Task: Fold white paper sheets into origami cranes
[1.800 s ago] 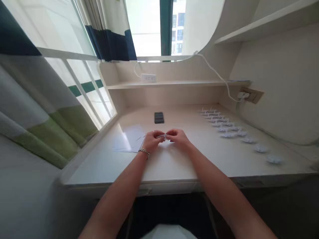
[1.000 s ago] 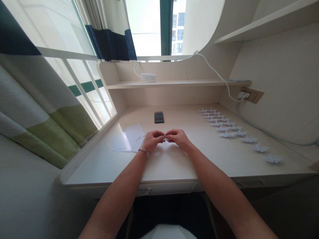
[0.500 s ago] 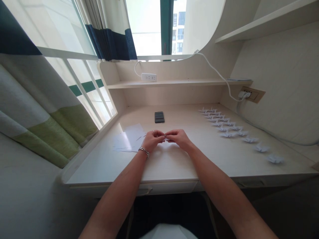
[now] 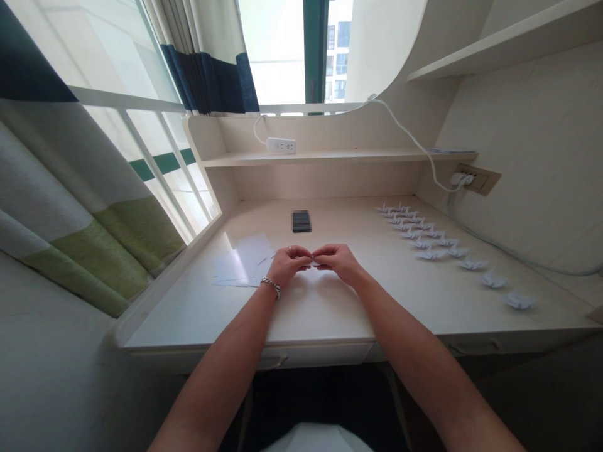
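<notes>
My left hand (image 4: 284,265) and my right hand (image 4: 337,258) meet fingertip to fingertip above the middle of the desk. Between them they pinch a small piece of white folded paper (image 4: 311,263), mostly hidden by the fingers. Sheets of white paper (image 4: 240,260) lie loosely overlapped beside my left hand. To the right, several white folded paper cranes (image 4: 431,255) stand in rows that run from the back of the desk toward its front right corner.
A dark rectangular object (image 4: 301,221) lies on the desk (image 4: 330,314) beyond my hands. On the shelf behind stands a white power strip (image 4: 281,145). A white cable (image 4: 424,154) hangs down to a wall socket (image 4: 478,179). Curtains (image 4: 85,207) hang at the left.
Both hands stay in nearly the same place, fingertips still together on the paper. Slightly more white shows between the fingers.
</notes>
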Available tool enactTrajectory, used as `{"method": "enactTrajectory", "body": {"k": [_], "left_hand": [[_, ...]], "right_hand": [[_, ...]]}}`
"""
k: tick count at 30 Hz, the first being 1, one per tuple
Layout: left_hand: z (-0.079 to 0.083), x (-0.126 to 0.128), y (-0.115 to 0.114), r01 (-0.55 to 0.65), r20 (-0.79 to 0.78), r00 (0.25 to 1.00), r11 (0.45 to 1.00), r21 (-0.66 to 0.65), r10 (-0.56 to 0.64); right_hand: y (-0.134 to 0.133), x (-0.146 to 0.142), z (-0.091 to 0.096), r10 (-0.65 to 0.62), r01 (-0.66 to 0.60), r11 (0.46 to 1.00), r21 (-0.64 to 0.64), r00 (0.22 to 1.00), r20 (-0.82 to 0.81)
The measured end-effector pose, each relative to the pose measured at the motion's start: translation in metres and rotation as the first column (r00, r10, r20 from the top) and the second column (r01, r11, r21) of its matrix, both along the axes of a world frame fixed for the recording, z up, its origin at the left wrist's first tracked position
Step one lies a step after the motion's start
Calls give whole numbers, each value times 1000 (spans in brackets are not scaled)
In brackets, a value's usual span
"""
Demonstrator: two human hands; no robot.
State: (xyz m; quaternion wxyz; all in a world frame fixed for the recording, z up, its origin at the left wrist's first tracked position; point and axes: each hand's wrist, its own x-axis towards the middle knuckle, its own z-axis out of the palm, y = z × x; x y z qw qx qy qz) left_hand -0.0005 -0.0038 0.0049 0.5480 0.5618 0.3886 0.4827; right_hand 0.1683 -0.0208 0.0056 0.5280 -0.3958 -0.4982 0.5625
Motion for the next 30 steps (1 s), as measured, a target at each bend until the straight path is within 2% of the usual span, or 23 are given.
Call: {"method": "enactTrajectory", "body": {"k": [9,15,23,30], "left_hand": [[-1,-1,0,39,-15,999,999,24,-38],[-1,0,-1,38,-31,999,999,26,-37],[0,2,1,8,40,999,1000,-1,-8],[-4,1,4,-41,-12,999,998,40,41]], "right_hand": [[-2,1,3,24,-24,999,-32,1000,-8],[0,1,3,-9,10,999,-32,1000,17],[5,0,-3,-77,75,997,32,996,53],[4,-2,-4,-71,61,993,105,993,93]]}}
